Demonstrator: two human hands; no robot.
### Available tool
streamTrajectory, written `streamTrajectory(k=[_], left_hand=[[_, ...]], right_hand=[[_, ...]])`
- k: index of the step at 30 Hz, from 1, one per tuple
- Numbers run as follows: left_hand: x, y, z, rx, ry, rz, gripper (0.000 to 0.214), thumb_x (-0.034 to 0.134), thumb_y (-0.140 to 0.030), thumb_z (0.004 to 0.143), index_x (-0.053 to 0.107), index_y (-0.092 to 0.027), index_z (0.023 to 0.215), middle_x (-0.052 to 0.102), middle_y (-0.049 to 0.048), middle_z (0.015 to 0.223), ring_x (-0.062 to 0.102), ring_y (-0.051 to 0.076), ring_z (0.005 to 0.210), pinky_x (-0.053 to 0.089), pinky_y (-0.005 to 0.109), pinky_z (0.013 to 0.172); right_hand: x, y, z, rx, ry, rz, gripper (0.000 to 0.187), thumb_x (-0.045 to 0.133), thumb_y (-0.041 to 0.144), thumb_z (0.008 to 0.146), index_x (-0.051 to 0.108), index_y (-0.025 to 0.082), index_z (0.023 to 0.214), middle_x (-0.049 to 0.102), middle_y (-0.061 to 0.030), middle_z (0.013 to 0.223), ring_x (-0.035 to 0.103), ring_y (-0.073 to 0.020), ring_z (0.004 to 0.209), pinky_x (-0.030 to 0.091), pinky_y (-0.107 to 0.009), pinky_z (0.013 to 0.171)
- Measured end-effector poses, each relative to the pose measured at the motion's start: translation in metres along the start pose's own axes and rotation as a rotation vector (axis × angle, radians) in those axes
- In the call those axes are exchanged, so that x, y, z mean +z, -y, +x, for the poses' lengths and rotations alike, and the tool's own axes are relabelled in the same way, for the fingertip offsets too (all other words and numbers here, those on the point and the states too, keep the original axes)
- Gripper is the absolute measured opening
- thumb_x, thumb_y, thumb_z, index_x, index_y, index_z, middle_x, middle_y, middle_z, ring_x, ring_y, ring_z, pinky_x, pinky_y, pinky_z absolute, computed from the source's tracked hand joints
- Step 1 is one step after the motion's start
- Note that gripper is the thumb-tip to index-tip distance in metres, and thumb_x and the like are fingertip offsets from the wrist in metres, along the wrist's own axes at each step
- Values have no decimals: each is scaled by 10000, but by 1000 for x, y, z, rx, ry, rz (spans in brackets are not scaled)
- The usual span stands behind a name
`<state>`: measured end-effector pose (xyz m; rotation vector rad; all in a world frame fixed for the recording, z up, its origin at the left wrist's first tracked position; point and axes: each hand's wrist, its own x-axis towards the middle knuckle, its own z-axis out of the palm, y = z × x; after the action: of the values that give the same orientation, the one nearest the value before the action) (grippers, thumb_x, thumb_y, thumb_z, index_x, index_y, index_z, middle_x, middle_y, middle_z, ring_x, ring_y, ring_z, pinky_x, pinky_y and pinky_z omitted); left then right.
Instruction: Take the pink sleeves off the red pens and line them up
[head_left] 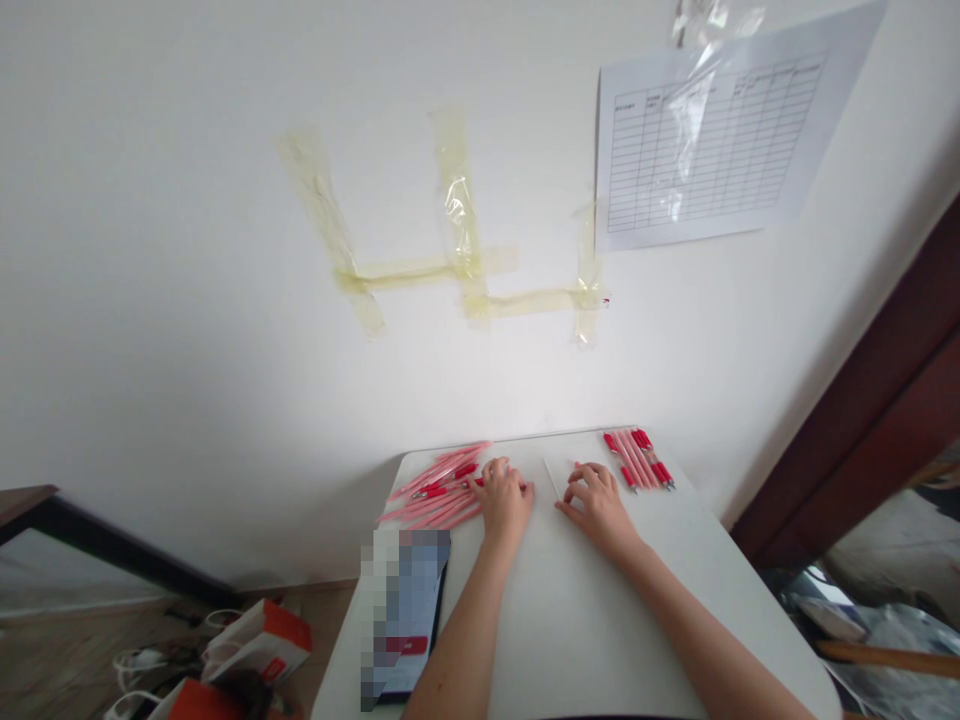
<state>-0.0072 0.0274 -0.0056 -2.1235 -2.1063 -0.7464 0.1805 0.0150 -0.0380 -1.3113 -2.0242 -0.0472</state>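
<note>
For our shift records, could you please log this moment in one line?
left hand: at pen pile | right hand: by white stick, contact unclear | pen row: table's right side

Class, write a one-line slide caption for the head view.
Left hand at a loose pile of pink and red sticks, right hand by a thin white stick, on a white table.

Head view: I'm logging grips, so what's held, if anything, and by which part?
The right hand is at the near end of a thin white stick, the left hand at the pile of pens; whether either grips cannot be told.
</note>
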Motion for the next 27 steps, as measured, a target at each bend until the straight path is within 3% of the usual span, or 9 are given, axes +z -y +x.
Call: streamTrajectory(k=[9,15,27], left_hand=[[-6,7,3,-34,-55,-43,167,590,-337,907,721,-235,896,594,93,1343,459,308,1318,215,716,1156],[-7,10,4,-82,-113,-38,196,575,-299,905,716,-254,1033,592,90,1343,464,311,1319,210,712,1164],[-6,9,4,-54,-77,-62,240,615,-310,892,727,-291,1103,593,87,1350,433,314,1346,200,704,1170]], right_hand=[[-12,-28,0,102,-117,-95,148,617,353,915,722,250,927,634,-94,1064,501,-302,1122,448,-475,954],[-15,-51,-4,161,-181,-209,214,642,440,887,729,255,951,637,-112,1098,487,-344,1165,395,-580,1018],[-20,-53,-4,176,-151,-185,124,645,341,857,731,253,839,640,-108,1095,485,-359,1166,430,-593,971]])
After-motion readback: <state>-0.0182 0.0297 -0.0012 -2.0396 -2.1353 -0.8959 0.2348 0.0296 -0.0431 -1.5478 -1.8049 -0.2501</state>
